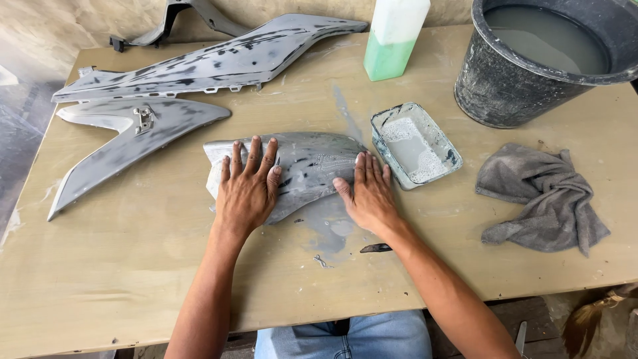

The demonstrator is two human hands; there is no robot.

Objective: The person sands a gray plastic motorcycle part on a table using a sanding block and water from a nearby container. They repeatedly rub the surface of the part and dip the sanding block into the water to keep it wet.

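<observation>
Workbench (133,279) fills the frame, bearing a grey panel (312,166) at centre. Left hand (247,189) and right hand (369,196) press flat on it, fingers open, gripping nothing.

Both my hands lie flat on the fairing panel (302,169): left hand (247,189) on its left end, right hand (369,196) on its right. Just right of my right hand sits a tray (444,137), farther right a rag (545,199). Beyond them stand a bottle (394,40) and bucket (505,83); two panels (199,66) lie beyond my left hand.
</observation>
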